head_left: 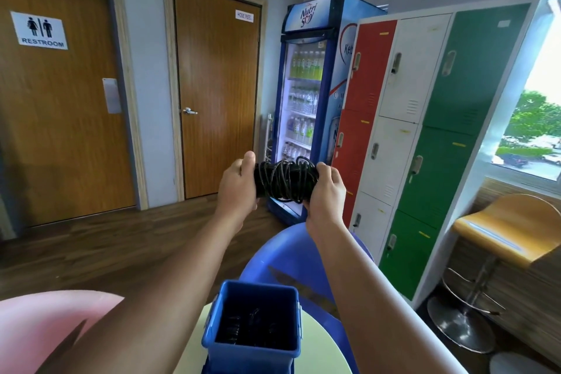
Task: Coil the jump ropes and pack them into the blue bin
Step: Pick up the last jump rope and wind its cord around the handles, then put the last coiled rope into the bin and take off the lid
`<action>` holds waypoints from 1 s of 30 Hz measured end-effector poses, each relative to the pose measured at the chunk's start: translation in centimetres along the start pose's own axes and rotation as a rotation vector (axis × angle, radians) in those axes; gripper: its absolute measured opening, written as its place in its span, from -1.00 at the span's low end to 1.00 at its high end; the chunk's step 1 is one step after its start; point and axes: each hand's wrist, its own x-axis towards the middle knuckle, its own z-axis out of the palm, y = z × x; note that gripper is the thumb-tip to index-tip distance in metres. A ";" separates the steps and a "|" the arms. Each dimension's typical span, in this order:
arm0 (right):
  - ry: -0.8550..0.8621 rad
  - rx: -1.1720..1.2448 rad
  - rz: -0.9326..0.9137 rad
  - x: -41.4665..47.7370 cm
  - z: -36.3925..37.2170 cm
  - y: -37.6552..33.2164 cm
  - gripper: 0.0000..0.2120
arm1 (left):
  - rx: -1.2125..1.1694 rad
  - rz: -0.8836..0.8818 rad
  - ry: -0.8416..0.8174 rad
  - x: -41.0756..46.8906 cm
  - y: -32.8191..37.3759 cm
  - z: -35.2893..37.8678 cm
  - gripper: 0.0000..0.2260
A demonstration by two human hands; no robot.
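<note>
While the blue bin [253,346] sat below, the left hand [236,188] and right hand [326,194] each gripped an end of the coiled jump rope [283,181].

We stretch both bare arms forward, wrists about level. Our left hand [239,188] and right hand [326,194] each grip one end of a black coiled cord bundle [283,181], left thumb raised on top.
</note>
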 end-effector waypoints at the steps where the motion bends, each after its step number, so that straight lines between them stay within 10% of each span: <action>1: -0.025 -0.024 0.050 0.1 0.0 0.0 -0.89 | 0.025 -0.016 -0.008 0.0 -0.1 -0.3 -0.66; 5: -0.095 -0.044 0.269 0.2 0.0 0.4 -0.82 | 0.181 -0.012 0.024 0.4 -0.9 -1.7 -0.61; 14: 0.045 -0.219 0.129 -1.2 1.7 5.1 -0.62 | 0.331 0.037 0.080 0.1 -4.4 -3.9 -0.47; 19: 0.167 -0.130 0.199 -1.7 2.4 7.8 -0.60 | -0.163 -0.260 0.004 0.1 -7.3 -4.2 -0.25; 30: 0.207 -0.128 0.296 -3.2 4.3 13.6 -0.65 | -0.468 -0.548 -0.127 -1.5 -12.5 -3.8 -0.71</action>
